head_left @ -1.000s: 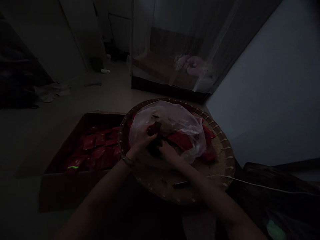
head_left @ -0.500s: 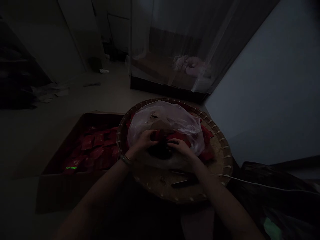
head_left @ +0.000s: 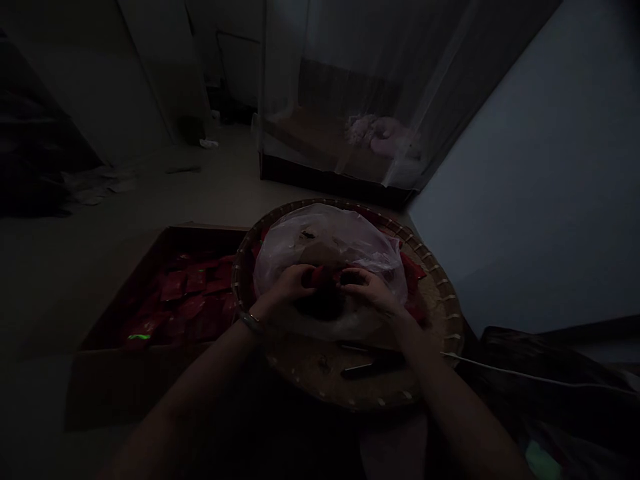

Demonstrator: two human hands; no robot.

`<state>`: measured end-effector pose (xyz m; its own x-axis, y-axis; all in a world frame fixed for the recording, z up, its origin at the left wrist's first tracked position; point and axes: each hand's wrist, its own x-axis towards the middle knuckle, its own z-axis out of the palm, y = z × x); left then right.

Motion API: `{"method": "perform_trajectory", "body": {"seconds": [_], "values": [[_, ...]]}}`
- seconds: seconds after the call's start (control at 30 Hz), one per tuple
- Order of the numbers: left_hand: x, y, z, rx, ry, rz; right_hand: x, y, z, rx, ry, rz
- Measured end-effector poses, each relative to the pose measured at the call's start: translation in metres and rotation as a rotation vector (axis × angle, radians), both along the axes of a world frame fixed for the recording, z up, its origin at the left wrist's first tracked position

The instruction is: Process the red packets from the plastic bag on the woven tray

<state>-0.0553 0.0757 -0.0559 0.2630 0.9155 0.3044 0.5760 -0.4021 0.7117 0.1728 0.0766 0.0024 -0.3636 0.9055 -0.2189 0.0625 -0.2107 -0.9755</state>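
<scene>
In dim light my left hand (head_left: 294, 284), a bangle on its wrist, is closed on a small red packet (head_left: 321, 276). Just right of it, my right hand (head_left: 369, 288) has its fingers curled, thumb and fingertips drawn together beside the packet. Whatever lies between those fingertips is too dark to make out. Beneath both hands is a dark heap (head_left: 320, 307) of loose stuff whose kind I cannot tell. It lies on a clear plastic bag (head_left: 330, 230) spread over a round woven bamboo tray (head_left: 443, 293). More red packets (head_left: 414, 270) lie at the tray's right side.
Left of the tray stands an open cardboard box (head_left: 110, 380) with several red packets (head_left: 193, 290) inside. Dark slim tools (head_left: 367, 367) lie at the tray's front. A white cord (head_left: 520, 372) runs off right, near a pale wall (head_left: 540, 173). A netted bed (head_left: 320, 147) stands behind.
My right hand has shifted slightly right, and its fingers have curled more. My left hand has stayed near its place with the red packet. Less red shows behind the right fingers.
</scene>
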Motion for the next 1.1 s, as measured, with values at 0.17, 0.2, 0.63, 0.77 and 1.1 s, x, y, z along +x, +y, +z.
{"method": "perform_trajectory", "body": {"seconds": [0.17, 0.2, 0.63, 0.77, 1.1], "values": [[0.001, -0.001, 0.002, 0.004, 0.057, -0.007, -0.009, 0.01, 0.022, 0.273, -0.245, 0.152], [0.001, -0.001, 0.002, 0.001, 0.063, -0.008, -0.012, 0.012, 0.025, 0.317, -0.284, 0.182], [0.004, -0.003, 0.005, 0.001, 0.08, 0.012, -0.03, 0.018, 0.033, 0.55, -0.558, 0.218], [0.004, -0.003, 0.003, -0.02, 0.058, 0.016, -0.035, 0.013, 0.035, 0.553, -0.517, 0.198], [0.003, -0.004, -0.001, -0.023, -0.002, 0.005, -0.036, 0.009, 0.037, 0.64, -0.502, 0.122]]}}
